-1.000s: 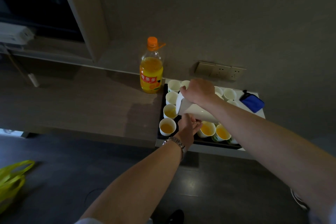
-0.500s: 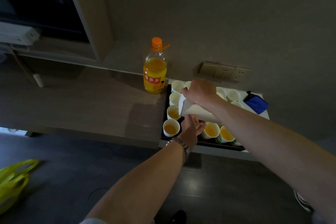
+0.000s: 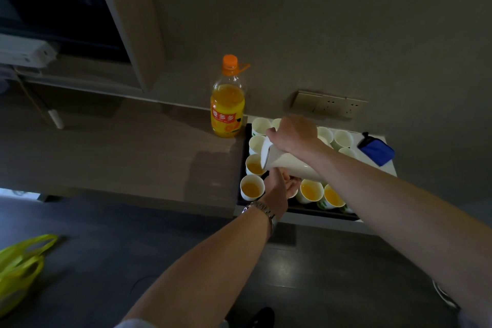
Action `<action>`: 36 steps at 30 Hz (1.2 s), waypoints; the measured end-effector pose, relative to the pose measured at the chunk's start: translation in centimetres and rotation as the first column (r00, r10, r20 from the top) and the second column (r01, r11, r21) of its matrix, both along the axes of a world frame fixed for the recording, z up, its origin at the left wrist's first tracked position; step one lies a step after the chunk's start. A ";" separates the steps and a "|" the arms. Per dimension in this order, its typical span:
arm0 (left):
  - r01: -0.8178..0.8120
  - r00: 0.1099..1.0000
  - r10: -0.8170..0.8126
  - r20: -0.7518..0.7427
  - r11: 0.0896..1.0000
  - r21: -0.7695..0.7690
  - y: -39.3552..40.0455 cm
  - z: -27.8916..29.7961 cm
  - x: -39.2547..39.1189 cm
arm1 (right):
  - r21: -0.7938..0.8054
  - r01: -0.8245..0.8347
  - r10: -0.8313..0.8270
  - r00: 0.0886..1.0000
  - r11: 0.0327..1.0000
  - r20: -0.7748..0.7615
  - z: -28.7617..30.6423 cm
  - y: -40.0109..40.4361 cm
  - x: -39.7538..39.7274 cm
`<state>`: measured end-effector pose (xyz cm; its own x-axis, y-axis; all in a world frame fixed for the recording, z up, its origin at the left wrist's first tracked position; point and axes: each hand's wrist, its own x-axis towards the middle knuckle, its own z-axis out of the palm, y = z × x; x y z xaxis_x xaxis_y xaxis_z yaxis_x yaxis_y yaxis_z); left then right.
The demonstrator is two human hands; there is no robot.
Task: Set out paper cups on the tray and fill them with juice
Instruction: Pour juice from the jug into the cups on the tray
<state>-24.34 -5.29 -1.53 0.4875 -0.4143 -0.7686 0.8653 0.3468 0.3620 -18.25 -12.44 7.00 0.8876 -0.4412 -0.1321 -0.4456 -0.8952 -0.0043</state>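
Note:
A black tray (image 3: pixel 243 157) on the counter holds several white paper cups. Cups along its front and left side hold orange juice, such as one cup (image 3: pixel 251 187) at the front left corner; the back cups (image 3: pixel 343 138) look empty. My right hand (image 3: pixel 294 132) grips a white jug (image 3: pixel 287 162), tipped with its mouth down to the left over a juice-filled cup (image 3: pixel 253 164). My left hand (image 3: pixel 279 185) wraps a cup in the front row beneath the jug; that cup is mostly hidden. An orange juice bottle (image 3: pixel 227 104) with an orange cap stands left of the tray.
A blue pouch (image 3: pixel 376 149) lies on the white surface right of the tray. Wall sockets (image 3: pixel 330 104) sit behind the tray. The wooden counter (image 3: pixel 119 146) stretches left. A yellow-green bag (image 3: pixel 18 266) lies on the dark floor at lower left.
Both hands keep the same hold on jug and cup. The view has drifted slightly, so everything sits a little further right in the frame.

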 end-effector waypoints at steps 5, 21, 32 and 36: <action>0.014 1.000 -0.014 0.010 1.000 0.014 0.2 0.2 0.0 | 0.024 0.028 -0.028 1.000 0.999 -0.001 0.1 -0.2 -0.1; -0.026 0.978 0.011 0.208 0.997 0.069 0.5 2.2 -0.2 | 0.064 0.069 -0.077 0.990 0.996 0.121 2.7 -0.3 -1.4; -0.059 0.965 0.014 0.262 0.985 0.162 1.0 4.5 1.5 | 0.149 0.117 -0.150 0.962 0.982 0.229 5.2 0.5 -1.8; -0.081 0.958 0.011 0.285 0.969 0.235 1.5 5.2 2.3 | 0.205 0.125 -0.176 0.952 0.971 0.251 5.6 0.8 -1.8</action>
<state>-22.06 -3.78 3.69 0.7112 -0.2050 -0.6724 0.7021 0.2549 0.6649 -20.06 -11.65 12.61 0.8267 -0.5626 0.0073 -0.5350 -0.7899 -0.2997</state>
